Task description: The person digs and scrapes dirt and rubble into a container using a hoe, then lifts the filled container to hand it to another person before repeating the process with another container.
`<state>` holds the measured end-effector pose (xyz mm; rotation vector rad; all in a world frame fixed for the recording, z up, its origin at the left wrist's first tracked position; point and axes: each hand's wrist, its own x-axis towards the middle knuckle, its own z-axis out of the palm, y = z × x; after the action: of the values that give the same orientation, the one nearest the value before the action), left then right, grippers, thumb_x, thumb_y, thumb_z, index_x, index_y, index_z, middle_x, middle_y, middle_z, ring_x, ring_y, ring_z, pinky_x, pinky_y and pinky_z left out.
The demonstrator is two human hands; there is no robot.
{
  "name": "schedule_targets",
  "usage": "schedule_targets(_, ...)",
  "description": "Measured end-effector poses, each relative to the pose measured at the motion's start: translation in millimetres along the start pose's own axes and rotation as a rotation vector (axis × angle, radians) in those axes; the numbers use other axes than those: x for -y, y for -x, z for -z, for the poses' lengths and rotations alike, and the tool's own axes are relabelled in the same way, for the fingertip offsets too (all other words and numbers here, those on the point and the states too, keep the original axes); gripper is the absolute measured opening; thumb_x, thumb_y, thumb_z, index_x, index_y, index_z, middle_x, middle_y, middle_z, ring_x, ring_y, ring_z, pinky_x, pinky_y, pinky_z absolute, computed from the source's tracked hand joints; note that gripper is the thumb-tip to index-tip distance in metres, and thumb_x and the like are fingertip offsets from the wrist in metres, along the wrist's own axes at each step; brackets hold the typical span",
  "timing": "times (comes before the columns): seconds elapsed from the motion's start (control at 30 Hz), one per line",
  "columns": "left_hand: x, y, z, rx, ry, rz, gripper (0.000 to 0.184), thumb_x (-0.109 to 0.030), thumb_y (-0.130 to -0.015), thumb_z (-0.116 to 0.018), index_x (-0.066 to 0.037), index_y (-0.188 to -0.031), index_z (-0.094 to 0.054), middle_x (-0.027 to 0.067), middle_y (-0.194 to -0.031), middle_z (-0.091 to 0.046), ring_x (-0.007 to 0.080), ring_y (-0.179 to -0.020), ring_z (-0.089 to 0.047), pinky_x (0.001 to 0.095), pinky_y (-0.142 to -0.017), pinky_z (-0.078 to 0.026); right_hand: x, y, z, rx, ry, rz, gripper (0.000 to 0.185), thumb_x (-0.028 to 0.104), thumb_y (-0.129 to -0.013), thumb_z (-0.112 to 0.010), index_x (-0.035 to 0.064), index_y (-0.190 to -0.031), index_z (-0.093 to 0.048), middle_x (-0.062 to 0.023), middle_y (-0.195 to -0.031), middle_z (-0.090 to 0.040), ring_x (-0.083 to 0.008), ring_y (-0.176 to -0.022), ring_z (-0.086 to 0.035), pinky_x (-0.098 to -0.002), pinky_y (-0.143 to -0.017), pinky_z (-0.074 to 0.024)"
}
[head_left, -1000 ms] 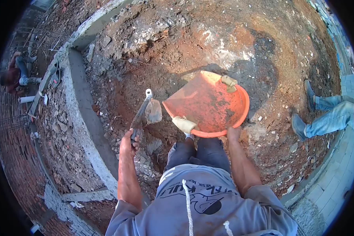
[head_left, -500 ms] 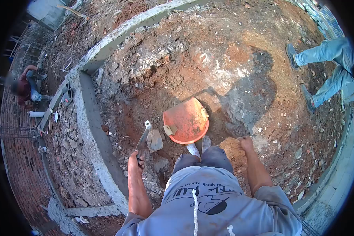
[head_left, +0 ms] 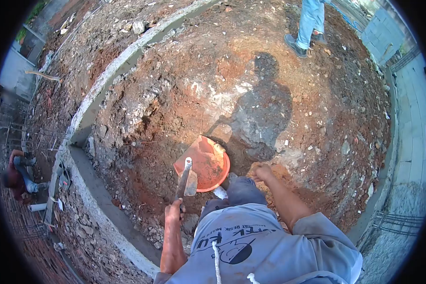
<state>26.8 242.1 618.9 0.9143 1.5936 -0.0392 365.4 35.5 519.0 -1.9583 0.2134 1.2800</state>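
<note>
My left hand (head_left: 174,209) is closed round the dark handle of a hoe (head_left: 181,184). The hoe's head points away from me, and its dull metal blade (head_left: 191,183) overlaps the near left side of an orange plastic scoop pan (head_left: 212,166) in the view; I cannot tell whether they touch. Dirt stains the pan, which lies on the soil just in front of my feet and has a straight front edge and light side handles. My right hand (head_left: 261,173) hangs beside my right knee, fingers curled, with nothing visible in it.
Rubbly red-brown soil (head_left: 326,156) surrounds me. A low concrete beam (head_left: 99,199) runs along the left. Ahead stands a person in blue jeans (head_left: 309,26); another person (head_left: 20,175) crouches beyond the beam. A block wall (head_left: 404,128) borders the right.
My view has turned. The hoe has swung right, its head now in front of the pan. My right hand has come in closer to my knee. The person in jeans appears farther off.
</note>
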Motion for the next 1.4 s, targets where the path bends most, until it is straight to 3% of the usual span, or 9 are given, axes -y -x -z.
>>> schedule_targets(0.1, -40, 47, -19, 0.053, -0.206, -0.119, 0.032, -0.035, -0.082, -0.062, -0.007, -0.066, -0.059, 0.0009, -0.056, -0.053, 0.0129, -0.042, -0.043, 0.0313, -0.043, -0.030, 26, 20, -49, 0.197, 0.013, 0.073, 0.051, 0.041, -0.093, -0.055, -0.0059, -0.113, -0.052, -0.0197, -0.098, -0.064, -0.0264, -0.079, -0.067, -0.0379, -0.069, -0.0563)
schedule_targets(0.33, -90, 135, -12, 0.158, -0.778, -0.361, 0.038, -0.038, -0.078, -0.064, 0.000, -0.081, -0.067, 0.0144, -0.067, -0.063, 0.0269, -0.066, -0.063, 0.0389, -0.066, -0.048, 48, 10, -119, 0.594, -0.587, -0.191, 0.064, 0.057, -0.091, -0.049, -0.0028, -0.114, -0.049, -0.0176, -0.092, -0.060, -0.0311, -0.084, -0.064, -0.0476, -0.073, -0.0556)
schedule_targets(0.43, -123, 170, -11, 0.204, -0.875, -0.401, 0.045, -0.040, -0.076, -0.067, -0.001, -0.098, -0.068, 0.0186, -0.077, -0.067, 0.0298, -0.074, -0.066, 0.0408, -0.071, -0.049, 58, -2, -124, 0.325, -0.984, -0.144, 0.037, 0.039, -0.089, -0.059, 0.0041, -0.097, -0.052, -0.0105, -0.080, -0.056, -0.0251, -0.070, -0.060, -0.0415, -0.065, -0.0549)
schedule_targets(0.6, -121, 155, -50, 0.156, -0.645, -0.622, 0.048, -0.039, -0.082, -0.070, 0.001, -0.107, -0.065, 0.0112, -0.082, -0.066, 0.0162, -0.076, -0.062, 0.0330, -0.070, -0.049, 90, -8, -54, 0.164, -1.134, 0.002, 0.012, 0.014, -0.081, -0.062, 0.0099, -0.081, -0.051, -0.0043, -0.068, -0.053, -0.0176, -0.058, -0.054, -0.0325, -0.055, -0.0494)
schedule_targets(0.73, -105, 140, -44, 0.015, -0.318, -0.769, 0.038, -0.027, -0.087, -0.069, 0.002, -0.111, -0.061, 0.0102, -0.093, -0.066, 0.0138, -0.084, -0.061, 0.0295, -0.075, -0.051, 112, -10, 18, 0.046, -1.048, 0.168, 0.012, 0.017, -0.080, -0.062, 0.0125, -0.077, -0.051, -0.0004, -0.066, -0.050, -0.0145, -0.059, -0.053, -0.0294, -0.057, -0.0476)
schedule_targets(0.87, -61, 104, -5, -0.336, -0.217, -0.679, 0.029, -0.022, -0.088, -0.065, 0.001, -0.106, -0.064, 0.0103, -0.083, -0.069, 0.0150, -0.073, -0.064, 0.0294, -0.070, -0.052, 133, -9, 71, -0.026, -1.102, 0.346, 0.012, 0.016, -0.081, -0.061, 0.0119, -0.079, -0.051, -0.0001, -0.066, -0.050, -0.0145, -0.059, -0.053, -0.0294, -0.056, -0.0468)
schedule_targets(1.0, -20, 64, 4, -0.392, -0.187, -0.514, 0.028, -0.023, -0.088, -0.062, 0.001, -0.102, -0.065, 0.0091, -0.078, -0.068, 0.0122, -0.068, -0.062, 0.0283, -0.064, -0.050, 136, -5, 101, -0.095, -1.115, 0.445, 0.012, 0.017, -0.081, -0.061, 0.0121, -0.080, -0.051, 0.0002, -0.068, -0.050, -0.0140, -0.061, -0.053, -0.0300, -0.058, -0.0472)
schedule_targets(1.17, 17, 30, -27, -0.173, -0.314, -0.428, 0.026, -0.025, -0.088, -0.063, -0.001, -0.099, -0.066, 0.0081, -0.076, -0.068, 0.0126, -0.066, -0.062, 0.0297, -0.063, -0.050, 130, 18, 116, -0.112, -1.185, 0.508, 0.012, 0.017, -0.083, -0.061, 0.0105, -0.082, -0.051, -0.0005, -0.068, -0.051, -0.0139, -0.060, -0.054, -0.0287, -0.056, -0.0475)
schedule_targets(1.4, -47, 32, -58, -0.023, -0.581, -0.479, 0.026, -0.026, -0.089, -0.063, -0.003, -0.101, -0.066, 0.0071, -0.074, -0.067, 0.0131, -0.066, -0.062, 0.0288, -0.063, -0.050, 105, 68, 126, -0.195, -1.097, 0.439, 0.018, 0.024, -0.082, -0.062, 0.0120, -0.078, -0.050, -0.0002, -0.063, -0.051, -0.0168, -0.055, -0.053, -0.0314, -0.052, -0.0442)
